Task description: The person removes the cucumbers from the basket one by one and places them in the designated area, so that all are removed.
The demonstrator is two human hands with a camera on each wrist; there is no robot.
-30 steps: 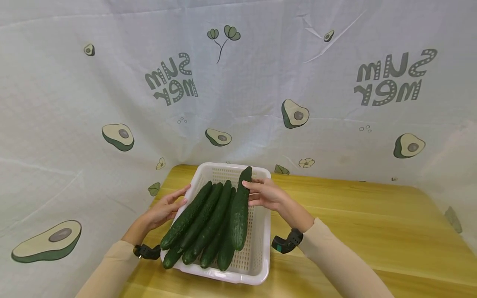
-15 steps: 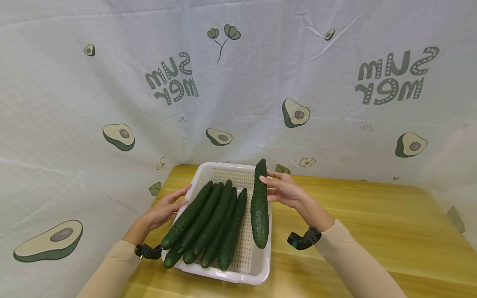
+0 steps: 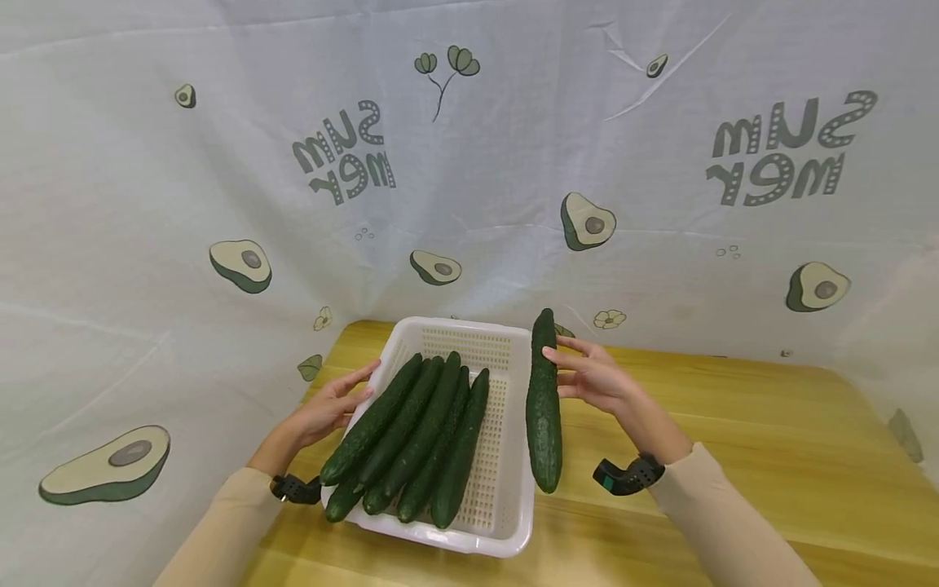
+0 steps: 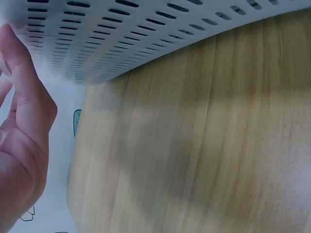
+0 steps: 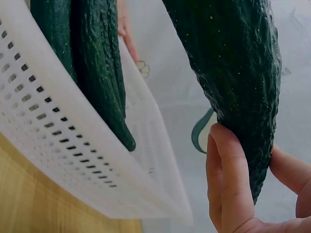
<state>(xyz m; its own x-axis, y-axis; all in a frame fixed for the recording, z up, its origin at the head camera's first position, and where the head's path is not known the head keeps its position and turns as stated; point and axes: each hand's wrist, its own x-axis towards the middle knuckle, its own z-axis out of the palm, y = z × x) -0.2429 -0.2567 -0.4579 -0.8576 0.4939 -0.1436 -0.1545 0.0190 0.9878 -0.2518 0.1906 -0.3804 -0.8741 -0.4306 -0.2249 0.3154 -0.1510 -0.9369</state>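
Observation:
A long dark-green cucumber [image 3: 544, 408] stands near upright in the head view, just outside the right rim of the white basket [image 3: 513, 522]. My right hand [image 3: 596, 377] pinches its far, narrower end between thumb and fingers; the right wrist view shows that cucumber [image 5: 238, 73] close up, apart from the basket. Several more cucumbers [image 3: 418, 436] lie side by side in the basket's left half, some over others. At the basket's left side is my left hand [image 3: 326, 412], its fingers extended against the rim. The left wrist view shows this hand [image 4: 24, 121] beside the slotted wall [image 4: 121, 34].
A yellowish wooden table [image 3: 697, 424] lies under the basket and stretches right. Behind and on the left hangs a white curtain [image 3: 484, 163] printed with avocados. Black bands [image 3: 627, 474] are on both wrists.
My right hand has carried the cucumber rightward, from above the basket to outside its right rim. My left hand has stayed at the basket's left side.

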